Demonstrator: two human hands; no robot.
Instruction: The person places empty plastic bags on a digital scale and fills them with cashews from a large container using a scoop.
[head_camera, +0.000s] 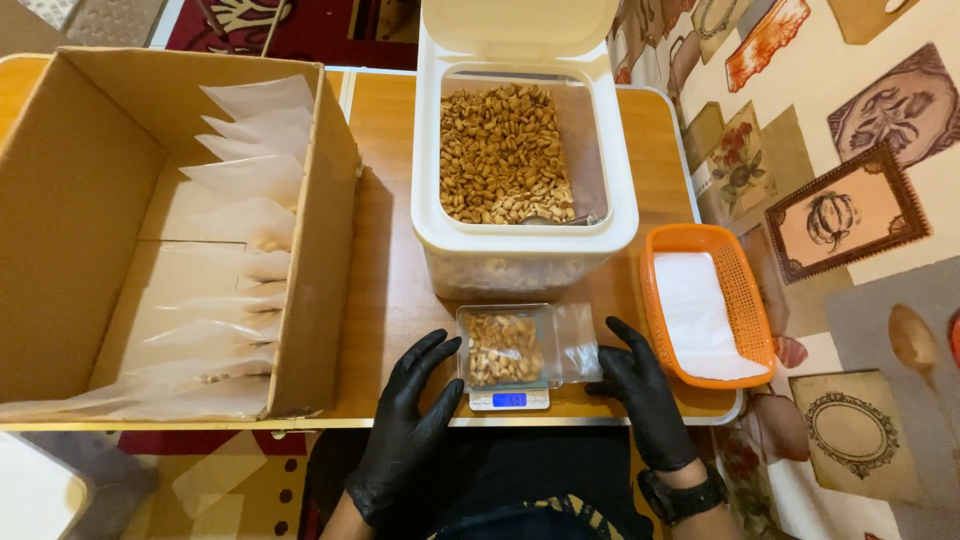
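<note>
at table's near edge, clear bag of peanuts (503, 347) lies flat on small scale (509, 398) for steady reading; left hand (412, 420) and right hand (640, 385) flank it, fingers spread, gripping nothing; open peanut bin (520, 140) close behind for topping up.

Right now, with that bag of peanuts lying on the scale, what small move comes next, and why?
Probably lift the bag of peanuts off the scale: the left hand and right hand flank it empty, and filled bags already stand in the cardboard box.

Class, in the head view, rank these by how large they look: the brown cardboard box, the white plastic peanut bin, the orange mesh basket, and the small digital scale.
1. Brown cardboard box
2. White plastic peanut bin
3. Orange mesh basket
4. Small digital scale, mostly hidden under a clear peanut bag

The box's nearness to the camera may exaggerate it.
</note>
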